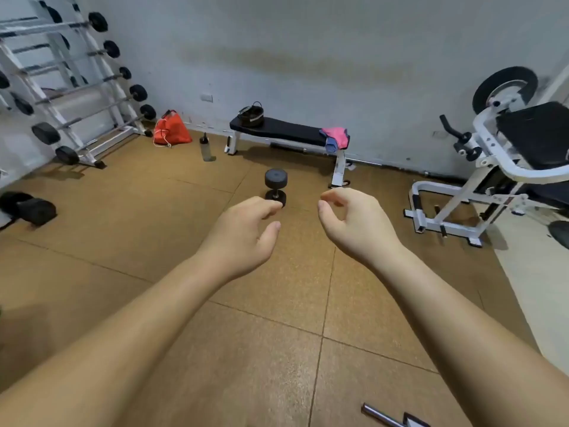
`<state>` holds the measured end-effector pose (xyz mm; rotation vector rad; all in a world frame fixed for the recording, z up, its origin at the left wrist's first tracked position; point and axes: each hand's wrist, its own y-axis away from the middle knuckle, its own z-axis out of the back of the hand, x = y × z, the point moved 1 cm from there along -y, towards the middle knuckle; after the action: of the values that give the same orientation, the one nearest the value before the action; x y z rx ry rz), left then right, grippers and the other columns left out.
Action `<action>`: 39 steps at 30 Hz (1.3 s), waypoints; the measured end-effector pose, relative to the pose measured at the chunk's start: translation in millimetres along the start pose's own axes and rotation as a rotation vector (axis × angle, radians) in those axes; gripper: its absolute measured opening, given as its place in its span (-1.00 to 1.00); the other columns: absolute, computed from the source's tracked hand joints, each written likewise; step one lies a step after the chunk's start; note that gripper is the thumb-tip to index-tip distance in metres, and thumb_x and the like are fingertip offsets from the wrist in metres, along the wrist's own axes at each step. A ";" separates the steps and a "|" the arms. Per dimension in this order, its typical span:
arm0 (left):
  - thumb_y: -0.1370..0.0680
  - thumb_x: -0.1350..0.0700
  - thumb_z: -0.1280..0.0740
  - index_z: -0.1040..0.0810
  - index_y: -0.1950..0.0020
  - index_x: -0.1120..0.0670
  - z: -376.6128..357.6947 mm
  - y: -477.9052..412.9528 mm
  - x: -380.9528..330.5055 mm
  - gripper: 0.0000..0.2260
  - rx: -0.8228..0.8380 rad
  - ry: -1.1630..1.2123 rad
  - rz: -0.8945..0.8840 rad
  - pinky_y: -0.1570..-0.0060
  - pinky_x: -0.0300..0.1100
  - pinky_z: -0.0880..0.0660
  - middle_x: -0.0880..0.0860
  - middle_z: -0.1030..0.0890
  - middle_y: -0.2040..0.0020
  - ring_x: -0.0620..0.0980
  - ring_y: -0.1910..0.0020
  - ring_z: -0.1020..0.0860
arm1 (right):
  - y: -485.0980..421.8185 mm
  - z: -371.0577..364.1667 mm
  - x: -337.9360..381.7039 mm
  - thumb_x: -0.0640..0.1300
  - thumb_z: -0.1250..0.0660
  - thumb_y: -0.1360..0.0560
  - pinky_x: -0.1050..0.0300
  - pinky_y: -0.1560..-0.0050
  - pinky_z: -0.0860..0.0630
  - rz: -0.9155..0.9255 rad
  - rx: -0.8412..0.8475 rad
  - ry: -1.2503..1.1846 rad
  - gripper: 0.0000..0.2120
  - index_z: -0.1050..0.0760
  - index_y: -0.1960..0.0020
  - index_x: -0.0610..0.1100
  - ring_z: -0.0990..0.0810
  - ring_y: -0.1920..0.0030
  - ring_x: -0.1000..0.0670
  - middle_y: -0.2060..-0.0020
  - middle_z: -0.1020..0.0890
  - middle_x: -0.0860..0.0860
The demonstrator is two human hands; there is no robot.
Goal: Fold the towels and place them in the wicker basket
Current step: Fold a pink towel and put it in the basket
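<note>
Head view: your left hand (246, 232) and right hand (354, 223) hang loosely curled, empty; towels (335, 137) lie heaped on the bench (286, 131), apart from the basket (252, 114); folding apparently unstarted.

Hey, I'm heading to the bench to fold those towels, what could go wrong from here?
The dumbbell stands on the floor between you and the bench, and a metal bar lies on the floor near you: either could trip you. The towels hang over the bench's right end, far from the basket at its left end, so one might slide off while you fold.
</note>
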<state>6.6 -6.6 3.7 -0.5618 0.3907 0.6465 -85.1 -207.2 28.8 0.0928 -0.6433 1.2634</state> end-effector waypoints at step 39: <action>-0.61 0.09 -0.34 -0.61 -0.34 0.00 -191.8 -767.1 465.5 -0.71 0.177 0.195 0.345 -0.11 -0.33 -0.52 -0.17 -0.62 -0.08 -0.27 -0.07 -0.56 | -854.2 -231.3 -270.5 0.10 -0.22 -0.63 0.06 -0.09 -0.62 -0.184 0.215 -0.132 -0.71 -0.62 -0.21 0.02 -0.61 -0.09 0.12 -0.07 -0.68 0.15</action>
<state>820.7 -416.5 -101.0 -0.3912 0.7317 0.8809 738.2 -620.7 -58.5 0.4068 -0.5957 1.1513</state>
